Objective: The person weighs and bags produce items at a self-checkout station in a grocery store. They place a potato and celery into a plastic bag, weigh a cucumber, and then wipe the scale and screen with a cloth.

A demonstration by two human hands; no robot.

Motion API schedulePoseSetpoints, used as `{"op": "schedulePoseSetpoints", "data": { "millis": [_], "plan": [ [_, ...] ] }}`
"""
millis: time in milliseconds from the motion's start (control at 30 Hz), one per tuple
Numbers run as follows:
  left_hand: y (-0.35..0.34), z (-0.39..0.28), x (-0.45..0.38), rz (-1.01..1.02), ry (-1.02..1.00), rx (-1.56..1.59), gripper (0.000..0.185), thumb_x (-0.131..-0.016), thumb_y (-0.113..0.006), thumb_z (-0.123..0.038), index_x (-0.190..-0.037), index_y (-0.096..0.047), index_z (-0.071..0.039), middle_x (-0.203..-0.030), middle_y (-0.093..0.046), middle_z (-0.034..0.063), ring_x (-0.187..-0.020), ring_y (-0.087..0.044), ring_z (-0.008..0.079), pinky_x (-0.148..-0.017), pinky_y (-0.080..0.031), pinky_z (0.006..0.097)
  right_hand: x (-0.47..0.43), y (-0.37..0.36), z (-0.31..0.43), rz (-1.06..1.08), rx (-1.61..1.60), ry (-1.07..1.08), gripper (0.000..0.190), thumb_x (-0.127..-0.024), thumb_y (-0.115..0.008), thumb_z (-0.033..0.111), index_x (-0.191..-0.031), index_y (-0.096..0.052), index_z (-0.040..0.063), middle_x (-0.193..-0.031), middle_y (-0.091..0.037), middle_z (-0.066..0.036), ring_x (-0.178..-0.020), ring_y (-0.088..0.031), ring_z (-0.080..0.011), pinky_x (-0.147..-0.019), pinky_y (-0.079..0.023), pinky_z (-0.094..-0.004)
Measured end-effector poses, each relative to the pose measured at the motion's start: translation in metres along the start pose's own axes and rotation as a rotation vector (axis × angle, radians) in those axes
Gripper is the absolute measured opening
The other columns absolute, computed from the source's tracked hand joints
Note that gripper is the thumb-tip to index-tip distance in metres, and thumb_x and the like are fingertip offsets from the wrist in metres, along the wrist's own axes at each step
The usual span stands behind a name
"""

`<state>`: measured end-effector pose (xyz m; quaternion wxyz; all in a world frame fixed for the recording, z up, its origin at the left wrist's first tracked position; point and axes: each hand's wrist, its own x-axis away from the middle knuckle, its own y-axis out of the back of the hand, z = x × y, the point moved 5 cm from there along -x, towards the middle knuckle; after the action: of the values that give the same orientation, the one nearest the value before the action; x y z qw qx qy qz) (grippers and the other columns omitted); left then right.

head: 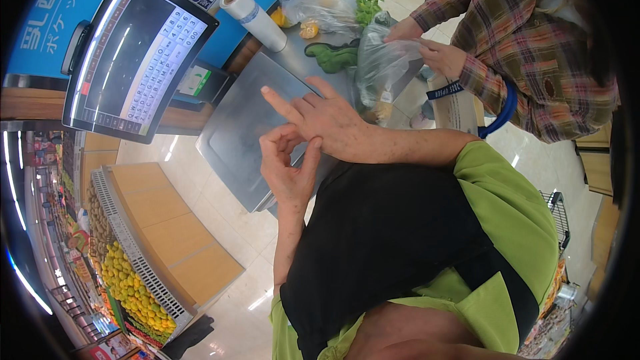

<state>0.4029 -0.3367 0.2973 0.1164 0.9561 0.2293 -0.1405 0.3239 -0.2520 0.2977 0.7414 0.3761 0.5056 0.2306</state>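
My right hand (325, 117) reaches over the steel platform of a weighing scale (235, 125), index finger pointing out and nothing visible in its grasp. Just below it is my left hand (287, 165), its fingers curled, a gap between them and the thumb. The left thumb and fingers overlap the right hand; whether they touch is hard to tell. To the upper left stands a tilted touchscreen (140, 55) showing a keyboard and number keys. Beneath its edge a small label printer (202, 82) bears a green-and-white label. A roll of clear plastic bags (255, 17) lies beyond the platform.
Across the counter, a person in a plaid shirt (530, 60) handles a clear plastic bag of produce (377, 57). Dark green vegetables (332, 56), a yellow item (309, 29) and another clear bag (320, 5) lie nearby. A fruit stand (135, 280) is at lower left, a shopping cart (556, 215) at right.
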Motion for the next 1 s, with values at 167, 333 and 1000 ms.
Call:
{"op": "schedulePoseSetpoints", "data": {
  "millis": [167, 333, 1000],
  "plan": [
    [-0.001, 0.000, -0.006, -0.006, 0.049, 0.031, 0.046, -0.082, -0.076, 0.003, -0.121, -0.053, 0.003, -0.111, -0.062, 0.0124, -0.099, -0.067, 0.0197, -0.088, -0.055, 0.0314, -0.008, -0.001, -0.004, 0.011, -0.036, -0.005, 0.077, -0.086, -0.059, 0.014, -0.152, -0.024, -0.004, -0.084, -0.064, -0.010, -0.080, -0.063, -0.0246, -0.106, -0.035, -0.0498],
    [0.004, 0.006, -0.012, 0.006, -0.012, 0.015, 0.045, -0.081, -0.077, 0.003, -0.121, -0.055, 0.003, -0.111, -0.062, 0.0101, -0.098, -0.067, 0.0191, -0.088, -0.054, 0.0307, -0.014, -0.001, -0.006, 0.054, -0.064, -0.049, 0.087, -0.083, -0.063, 0.013, -0.156, -0.018, 0.001, -0.087, -0.061, -0.006, -0.084, -0.061, -0.0230, -0.109, -0.034, -0.0499],
    [-0.002, 0.003, 0.004, 0.043, -0.106, -0.066, 0.033, -0.082, -0.075, 0.004, -0.109, -0.058, 0.002, -0.110, -0.060, 0.0109, -0.102, -0.063, 0.0184, -0.089, -0.055, 0.0328, -0.003, 0.011, 0.004, -0.103, 0.097, 0.035, 0.087, -0.080, -0.066, 0.011, -0.153, -0.022, -0.006, -0.073, -0.056, -0.005, -0.067, -0.058, -0.0200, -0.104, -0.037, -0.0468]
  ]
}}
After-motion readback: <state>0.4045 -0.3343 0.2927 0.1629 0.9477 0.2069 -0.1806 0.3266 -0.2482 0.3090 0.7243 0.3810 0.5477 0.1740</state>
